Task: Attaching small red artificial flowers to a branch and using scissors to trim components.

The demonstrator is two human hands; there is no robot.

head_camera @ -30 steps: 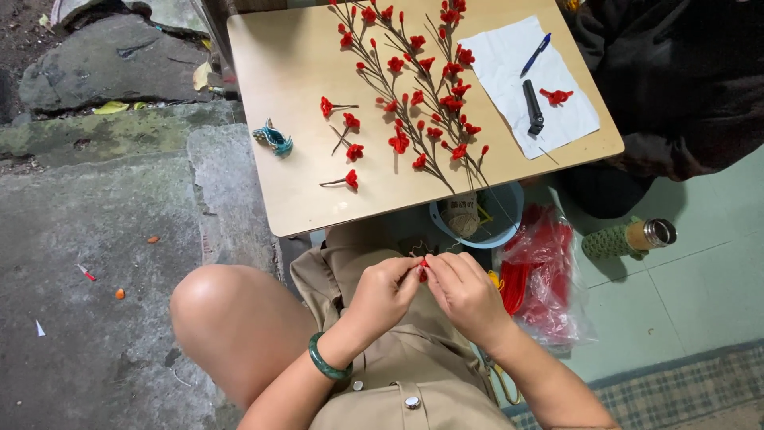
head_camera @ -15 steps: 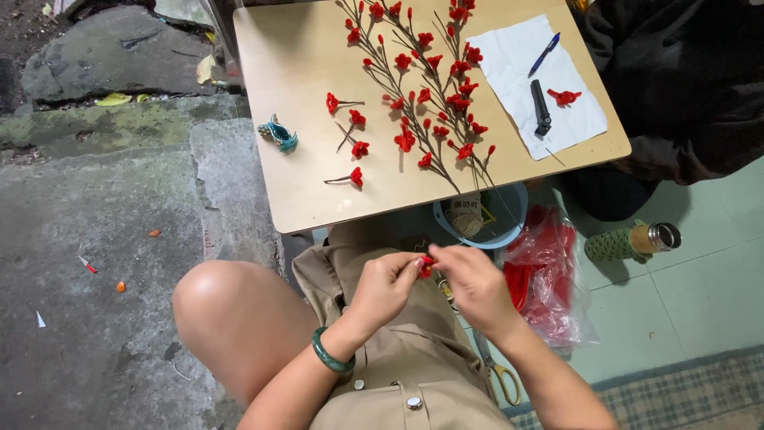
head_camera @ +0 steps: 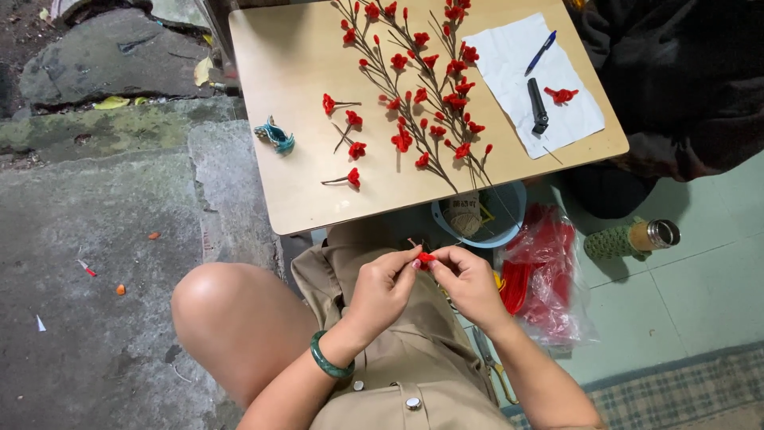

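Note:
Over my lap, my left hand [head_camera: 382, 291] and my right hand [head_camera: 469, 283] meet fingertip to fingertip around a small red flower piece [head_camera: 426, 257]. Both hands pinch it, and a thin stem pokes up beside it. A green bangle [head_camera: 329, 362] circles my left wrist. Ahead lies a low wooden table [head_camera: 294, 199] bearing long branches of red flowers [head_camera: 430, 87] and three loose single red flowers [head_camera: 350, 147].
A white paper sheet [head_camera: 509, 56] on the table holds a blue pen [head_camera: 541, 52], a black tool [head_camera: 538, 105] and a red flower. A teal object [head_camera: 275, 135] lies at the table's left. Under the table sit a blue bowl [head_camera: 505, 231], a red plastic bag [head_camera: 549, 279] and a bottle [head_camera: 633, 239].
My hands have stayed together on the red piece, with only slight finger shifts. The view has moved a little.

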